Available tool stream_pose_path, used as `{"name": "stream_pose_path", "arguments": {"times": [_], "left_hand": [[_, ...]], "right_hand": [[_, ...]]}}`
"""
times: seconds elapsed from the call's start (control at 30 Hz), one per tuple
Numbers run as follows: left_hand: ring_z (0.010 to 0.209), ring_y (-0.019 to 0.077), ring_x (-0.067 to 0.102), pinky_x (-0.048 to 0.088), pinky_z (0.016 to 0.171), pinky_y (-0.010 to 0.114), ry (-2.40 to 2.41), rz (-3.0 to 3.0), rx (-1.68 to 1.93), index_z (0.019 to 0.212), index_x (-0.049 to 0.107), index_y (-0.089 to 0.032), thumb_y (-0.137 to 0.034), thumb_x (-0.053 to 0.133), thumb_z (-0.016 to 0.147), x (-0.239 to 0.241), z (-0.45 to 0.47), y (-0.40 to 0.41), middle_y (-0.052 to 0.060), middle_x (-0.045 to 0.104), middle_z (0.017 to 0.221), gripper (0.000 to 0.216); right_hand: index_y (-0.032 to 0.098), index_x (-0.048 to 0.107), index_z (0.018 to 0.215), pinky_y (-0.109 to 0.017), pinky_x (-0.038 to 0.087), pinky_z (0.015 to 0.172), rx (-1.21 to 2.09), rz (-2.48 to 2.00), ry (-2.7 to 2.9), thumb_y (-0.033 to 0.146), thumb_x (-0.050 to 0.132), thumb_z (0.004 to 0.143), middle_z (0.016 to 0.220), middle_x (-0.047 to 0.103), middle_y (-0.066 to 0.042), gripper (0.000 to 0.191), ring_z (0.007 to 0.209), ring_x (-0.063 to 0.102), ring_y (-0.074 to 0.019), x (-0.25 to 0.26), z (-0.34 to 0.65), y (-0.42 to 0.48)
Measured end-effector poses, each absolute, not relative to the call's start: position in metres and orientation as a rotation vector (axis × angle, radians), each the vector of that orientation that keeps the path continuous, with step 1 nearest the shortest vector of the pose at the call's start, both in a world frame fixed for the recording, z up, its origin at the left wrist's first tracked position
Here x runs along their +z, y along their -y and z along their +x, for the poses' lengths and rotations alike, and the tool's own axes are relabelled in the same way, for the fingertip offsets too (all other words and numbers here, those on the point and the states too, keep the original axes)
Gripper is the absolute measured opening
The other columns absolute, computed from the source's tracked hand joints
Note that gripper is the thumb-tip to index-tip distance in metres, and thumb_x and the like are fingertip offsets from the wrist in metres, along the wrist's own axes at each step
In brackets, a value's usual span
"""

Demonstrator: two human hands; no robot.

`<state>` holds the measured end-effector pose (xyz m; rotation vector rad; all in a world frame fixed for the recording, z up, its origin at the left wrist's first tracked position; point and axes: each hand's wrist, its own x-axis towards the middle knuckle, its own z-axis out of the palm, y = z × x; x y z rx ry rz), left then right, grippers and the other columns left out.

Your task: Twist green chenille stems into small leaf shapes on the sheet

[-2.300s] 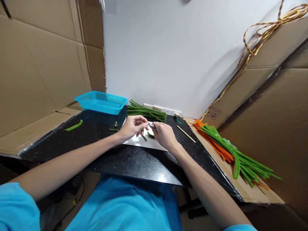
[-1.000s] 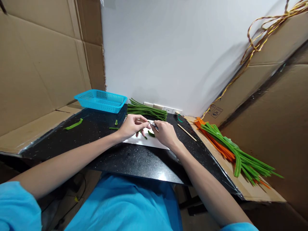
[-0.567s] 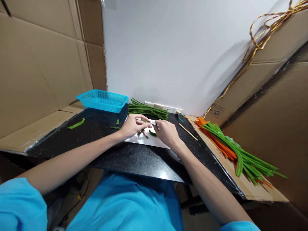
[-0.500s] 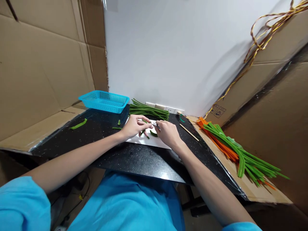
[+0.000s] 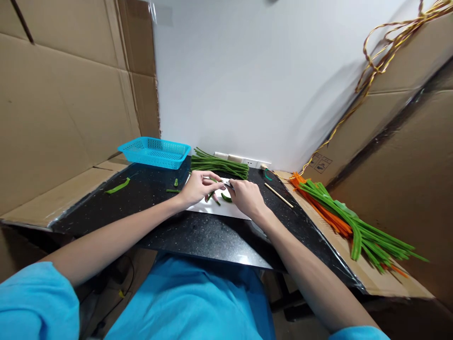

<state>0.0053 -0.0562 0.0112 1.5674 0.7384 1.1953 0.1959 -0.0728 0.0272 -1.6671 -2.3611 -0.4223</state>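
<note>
My left hand pinches a piece of green stalk, bean-like, between thumb and fingers above a white board. Closed around a small metal blade, my right hand is right beside it. The blade's tip meets the left fingertips, and its handle is hidden in my right hand. A short curved green piece lies on the board between the hands. Just behind them rests a bundle of long green stalks.
A blue perforated basket stands at the back left of the black table. Green scraps lie left, a wooden stick right. On cardboard farther right are orange strips and light green stalks. Wall sockets line the back.
The camera view has shifted slightly. Both hands keep nearly the same pose over the board, and the blade looks turned a little, showing less of its flat side.
</note>
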Motion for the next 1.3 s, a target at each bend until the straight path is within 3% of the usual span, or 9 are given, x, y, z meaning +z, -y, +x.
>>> {"name": "stream_pose_path", "arguments": {"times": [0.23, 0.47, 0.67, 0.9, 1.0, 1.17, 1.3], "left_hand": [[0.047, 0.0153, 0.069, 0.044, 0.035, 0.020, -0.735, 1.570, 1.214, 0.091, 0.071, -0.009, -0.039, 0.089, 0.078, 0.010, 0.006, 0.055, 0.017, 0.081, 0.086, 0.038], [0.048, 0.0164, 0.070, 0.044, 0.036, 0.020, -0.722, 1.612, 1.222, 0.104, 0.069, -0.010, -0.041, 0.089, 0.078, 0.010, 0.004, 0.055, 0.015, 0.081, 0.086, 0.045], [0.049, 0.0156, 0.069, 0.044, 0.037, 0.019, -0.735, 1.598, 1.231, 0.093, 0.068, -0.011, -0.042, 0.090, 0.076, 0.009, 0.004, 0.053, 0.014, 0.080, 0.083, 0.042], [0.047, 0.0120, 0.065, 0.041, 0.034, 0.018, -0.738, 1.587, 1.222, 0.096, 0.070, -0.010, -0.041, 0.082, 0.085, 0.008, 0.004, 0.051, 0.015, 0.080, 0.087, 0.034], [0.049, 0.0119, 0.066, 0.042, 0.036, 0.018, -0.722, 1.612, 1.192, 0.099, 0.073, -0.010, -0.043, 0.079, 0.087, 0.008, 0.004, 0.051, 0.015, 0.081, 0.091, 0.036], [0.049, 0.0104, 0.065, 0.042, 0.038, 0.018, -0.731, 1.679, 1.050, 0.110, 0.077, -0.009, -0.043, 0.079, 0.088, 0.008, 0.003, 0.051, 0.016, 0.081, 0.096, 0.040], [0.043, 0.0111, 0.064, 0.042, 0.038, 0.019, -0.750, 1.665, 1.023, 0.103, 0.077, -0.008, -0.045, 0.083, 0.084, 0.006, 0.002, 0.051, 0.017, 0.082, 0.094, 0.041]], "right_hand": [[0.021, 0.073, 0.098, -0.031, 0.031, 0.064, -0.429, -1.656, 2.338, 0.034, 0.052, 0.108, 0.098, 0.080, -0.010, 0.027, 0.088, 0.073, -0.0245, 0.027, 0.197, 0.072], [0.021, 0.071, 0.094, -0.031, 0.027, 0.061, -0.409, -1.662, 2.277, 0.038, 0.049, 0.109, 0.094, 0.079, -0.009, 0.031, 0.082, 0.071, -0.0227, 0.028, 0.198, 0.071], [0.021, 0.071, 0.090, -0.029, 0.027, 0.061, -0.237, -1.653, 2.180, 0.042, 0.047, 0.109, 0.084, 0.076, -0.008, 0.037, 0.074, 0.067, -0.0209, 0.031, 0.198, 0.073], [0.020, 0.067, 0.079, -0.028, 0.025, 0.059, -0.173, -1.496, 2.161, 0.040, 0.053, 0.106, 0.072, 0.069, -0.004, 0.036, 0.063, 0.057, -0.0169, 0.025, 0.201, 0.069], [0.018, 0.067, 0.078, -0.026, 0.029, 0.059, 0.024, -1.336, 2.085, 0.039, 0.053, 0.104, 0.067, 0.063, -0.001, 0.037, 0.060, 0.050, -0.0143, 0.022, 0.202, 0.065], [0.016, 0.073, 0.092, -0.024, 0.037, 0.062, 0.244, -1.057, 2.024, 0.043, 0.058, 0.100, 0.069, 0.063, 0.001, 0.032, 0.062, 0.051, -0.0137, 0.021, 0.203, 0.062], [0.016, 0.076, 0.098, -0.025, 0.040, 0.064, 0.300, -1.051, 2.059, 0.041, 0.061, 0.098, 0.072, 0.066, 0.000, 0.029, 0.064, 0.053, -0.0140, 0.024, 0.203, 0.065]]}}
